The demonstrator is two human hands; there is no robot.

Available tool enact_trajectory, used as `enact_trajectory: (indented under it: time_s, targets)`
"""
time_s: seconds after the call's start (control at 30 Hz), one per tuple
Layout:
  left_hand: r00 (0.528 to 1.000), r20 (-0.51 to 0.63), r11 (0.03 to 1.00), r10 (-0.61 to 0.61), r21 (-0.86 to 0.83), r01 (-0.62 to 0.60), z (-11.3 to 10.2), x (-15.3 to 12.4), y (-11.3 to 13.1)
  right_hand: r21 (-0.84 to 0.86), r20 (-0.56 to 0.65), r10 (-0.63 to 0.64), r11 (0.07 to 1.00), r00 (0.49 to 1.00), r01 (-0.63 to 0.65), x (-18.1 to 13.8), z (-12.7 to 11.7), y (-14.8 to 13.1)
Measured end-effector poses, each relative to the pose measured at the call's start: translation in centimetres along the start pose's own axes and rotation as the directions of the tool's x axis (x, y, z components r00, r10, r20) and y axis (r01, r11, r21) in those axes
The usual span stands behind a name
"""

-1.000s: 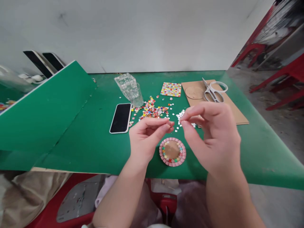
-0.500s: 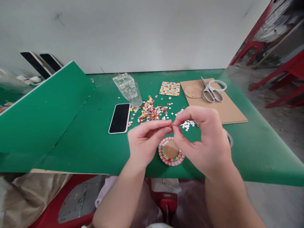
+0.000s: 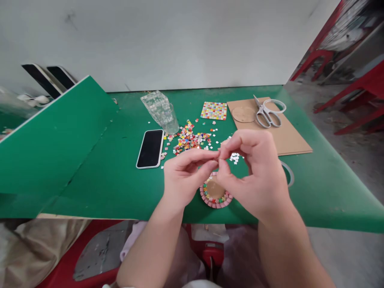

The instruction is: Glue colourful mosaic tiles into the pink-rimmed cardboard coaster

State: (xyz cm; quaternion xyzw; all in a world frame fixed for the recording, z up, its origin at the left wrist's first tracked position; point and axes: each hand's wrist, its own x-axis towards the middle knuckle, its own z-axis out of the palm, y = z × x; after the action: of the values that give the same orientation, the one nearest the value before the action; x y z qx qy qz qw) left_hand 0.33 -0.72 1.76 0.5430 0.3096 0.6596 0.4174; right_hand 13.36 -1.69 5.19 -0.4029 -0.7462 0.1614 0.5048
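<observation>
My left hand (image 3: 186, 176) and my right hand (image 3: 255, 172) meet fingertip to fingertip above the table, both pinched closed. Whatever lies between the tips is too small and too covered to name. Just below them rests a round cardboard coaster (image 3: 215, 190), edged with pink tiles and an inner ring of small coloured pieces; my right hand covers part of its right side. Beyond my hands spreads a pile of small coloured mosaic tiles (image 3: 192, 138), with a patch of white or mirror tiles (image 3: 235, 158) behind my right fingers.
On the green table (image 3: 114, 192) lie a phone (image 3: 150, 149), a clear plastic cup (image 3: 171, 120), a mosaic tile sheet (image 3: 214, 111) and a cardboard sheet (image 3: 288, 132) bearing scissors (image 3: 267, 114) and a tape roll (image 3: 283, 107). Another ring (image 3: 289, 174) sits right of my right hand. A green panel (image 3: 57, 132) slants at left.
My fingertips stay together, with the thumbs and forefingers shifted slightly. The whole view has moved a little; the things on the table lie as before.
</observation>
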Motion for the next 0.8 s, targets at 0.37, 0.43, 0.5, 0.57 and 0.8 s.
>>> enact_trajectory:
  time_s: [0.37,0.43,0.5,0.57,0.8]
  targets:
    - [0.979,0.078,0.974,-0.188,-0.117,0.196,-0.3,0.2,0.1,0.310,0.164,0.165,0.927,0.972,-0.210,0.2,-1.1,0.7]
    - [0.969,0.050,0.956,-0.242,-0.160,0.247,-0.4,0.4,0.0,0.396,0.189,0.180,0.886,0.965,-0.243,0.3,-1.6,0.7]
    - [0.961,-0.007,0.942,-0.278,-0.197,0.271,-0.7,0.7,-0.1,0.424,0.173,0.213,0.865,0.962,-0.268,0.5,-2.3,0.9]
    - [0.957,-0.046,0.938,-0.286,-0.218,0.270,-1.0,1.0,-0.2,0.391,0.080,0.252,0.882,0.965,-0.263,0.5,-3.1,1.5]
    - [0.944,-0.094,0.932,-0.315,-0.218,0.289,-1.6,1.5,-1.1,0.017,-0.121,0.352,0.936,0.928,-0.353,-0.3,-5.8,8.2]
